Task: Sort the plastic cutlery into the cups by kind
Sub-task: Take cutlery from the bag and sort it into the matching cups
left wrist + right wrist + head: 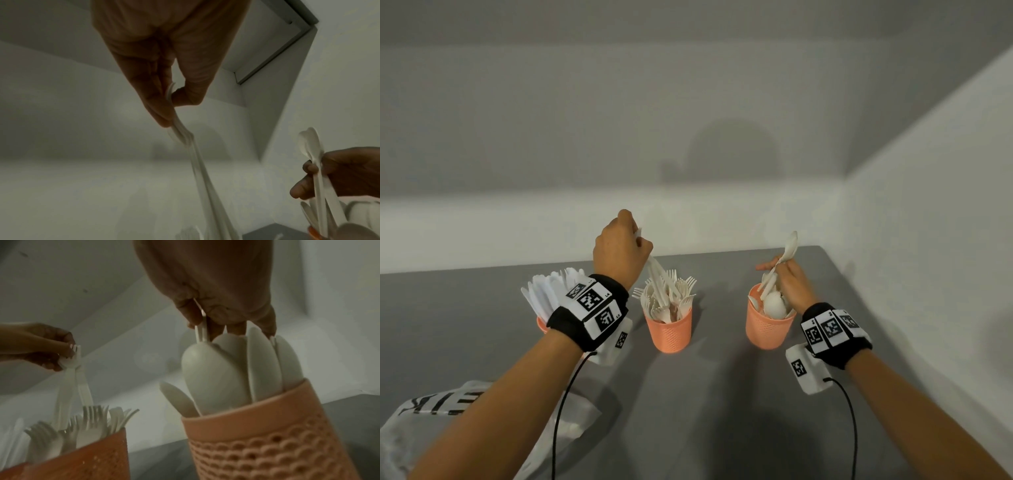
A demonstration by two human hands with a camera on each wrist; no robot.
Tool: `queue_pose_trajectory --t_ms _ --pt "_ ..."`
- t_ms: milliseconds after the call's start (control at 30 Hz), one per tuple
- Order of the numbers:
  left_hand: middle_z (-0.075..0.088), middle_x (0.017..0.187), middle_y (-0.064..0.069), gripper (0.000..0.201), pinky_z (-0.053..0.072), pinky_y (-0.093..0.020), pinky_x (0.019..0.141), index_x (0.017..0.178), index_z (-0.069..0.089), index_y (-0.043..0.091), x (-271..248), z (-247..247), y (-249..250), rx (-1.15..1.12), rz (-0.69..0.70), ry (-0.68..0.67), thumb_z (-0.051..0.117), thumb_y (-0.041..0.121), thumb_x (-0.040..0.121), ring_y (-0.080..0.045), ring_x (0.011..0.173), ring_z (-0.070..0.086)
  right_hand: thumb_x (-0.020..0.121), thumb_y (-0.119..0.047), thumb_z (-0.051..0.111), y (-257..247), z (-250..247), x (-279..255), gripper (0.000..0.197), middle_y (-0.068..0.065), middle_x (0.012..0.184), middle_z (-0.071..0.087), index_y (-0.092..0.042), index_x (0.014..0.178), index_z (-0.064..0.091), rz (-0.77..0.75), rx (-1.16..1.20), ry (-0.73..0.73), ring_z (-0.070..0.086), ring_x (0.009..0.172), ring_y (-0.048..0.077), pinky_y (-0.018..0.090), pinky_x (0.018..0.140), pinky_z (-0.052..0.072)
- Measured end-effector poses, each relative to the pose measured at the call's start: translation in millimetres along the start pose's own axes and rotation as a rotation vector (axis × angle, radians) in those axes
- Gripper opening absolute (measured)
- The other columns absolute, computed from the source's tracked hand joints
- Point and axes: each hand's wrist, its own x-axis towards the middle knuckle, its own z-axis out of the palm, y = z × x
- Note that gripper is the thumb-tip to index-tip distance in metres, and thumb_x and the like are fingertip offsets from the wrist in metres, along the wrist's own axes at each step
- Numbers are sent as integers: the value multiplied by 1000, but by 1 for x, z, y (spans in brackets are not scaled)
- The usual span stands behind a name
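Three orange perforated cups stand in a row on the grey table (722, 411). The left cup (541, 324) holds knives and is partly hidden by my left wrist. Forks fill the middle cup (669, 332) (98, 456), and spoons stand in the right cup (765, 327) (267, 434). My left hand (642, 241) (170, 100) pinches white forks (655, 274) (185, 139) (72, 378) at their tine ends, handles hanging down into the middle cup. Over the right cup, my right hand (782, 265) (202, 321) grips white spoons (791, 245) (310, 142), bowls up, handles pointing into that cup.
A crumpled plastic bag (431, 411) lies at the table's near left. White walls close the table in at the back and along the right. Cables hang from both wrist cameras.
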Motion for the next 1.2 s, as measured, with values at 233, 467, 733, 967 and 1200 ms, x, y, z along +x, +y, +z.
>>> queue_pose_trajectory --t_ms 233,467,733,967,1200 --pt "56 89 -18 9 31 -32 59 93 49 -1 -16 7 7 -19 93 -19 50 2 84 -26 64 43 66 -57 24 14 5 4 68 11 107 58 -4 88 61 -25 -717 7 50 107 27 39 97 32" --pt "57 98 -17 22 35 -32 59 107 51 -1 -19 19 14 54 190 -109 48 2 86 -33 66 54 80 -46 56 17 3 9 38 6 129 51 -17 105 61 -143 -751 36 41 127 22 44 109 24" --pt "54 101 -17 29 35 -31 53 116 58 3 -35 47 -2 178 355 -278 47 5 90 -35 71 58 85 -23 56 1 11 -4 40 12 131 51 -5 120 55 -452 -667 60 42 127 28 28 103 22" --pt "66 112 -17 46 53 -44 81 116 61 0 -60 65 -34 261 448 -360 36 6 79 -35 97 66 88 -46 19 8 21 -5 67 12 152 29 -9 139 38 -338 -918 -82 17 145 22 36 117 0" --pt "26 153 -12 104 18 -44 115 146 21 4 -78 82 -26 385 302 -482 -21 69 76 -25 141 27 68 -60 -14 17 24 -4 100 13 155 21 -12 142 34 -272 -1143 -95 9 146 24 45 116 -6"
